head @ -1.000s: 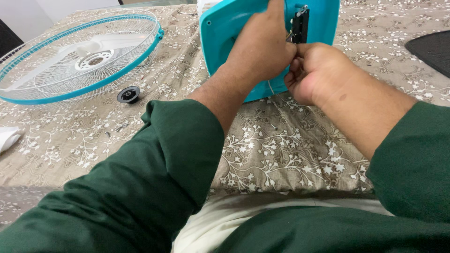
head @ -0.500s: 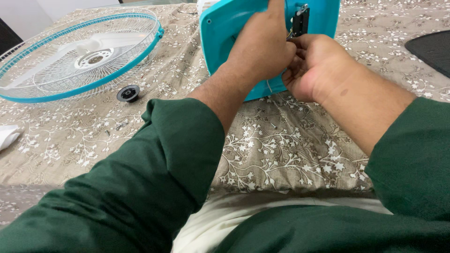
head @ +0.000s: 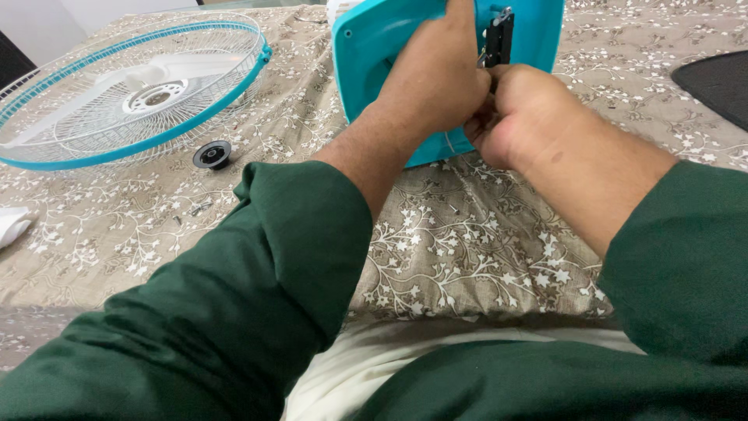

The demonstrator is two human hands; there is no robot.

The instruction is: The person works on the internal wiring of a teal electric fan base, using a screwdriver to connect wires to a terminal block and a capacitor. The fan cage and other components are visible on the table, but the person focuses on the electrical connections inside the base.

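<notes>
In the head view, both hands meet at a turquoise fan housing that stands tilted on the patterned cloth just beyond them. The left hand lies over the face of the housing, fingers curled and pressed against it, so its back hides the middle of the plastic. The right hand is clenched just beside the left one, knuckles touching it, at the lower right part of the housing. Its fingertips are tucked out of sight, so it may be pinching a thin wire or a small part there; I cannot tell which. Directly above the right hand, a black bracket is fixed upright on the housing, just touching the gap between the two hands.

Both forearms come out of dark green sleeves that fill the near part of the view.

Well to the left of the left hand, a round fan guard with a turquoise rim and white wires lies flat on the cloth, with the white blades seen through it. A small black round cap sits on the cloth just beside the guard's near edge, well apart from both hands. A few small screws lie near the cap, beside the left sleeve. A dark mat lies to the far right of the right hand.
</notes>
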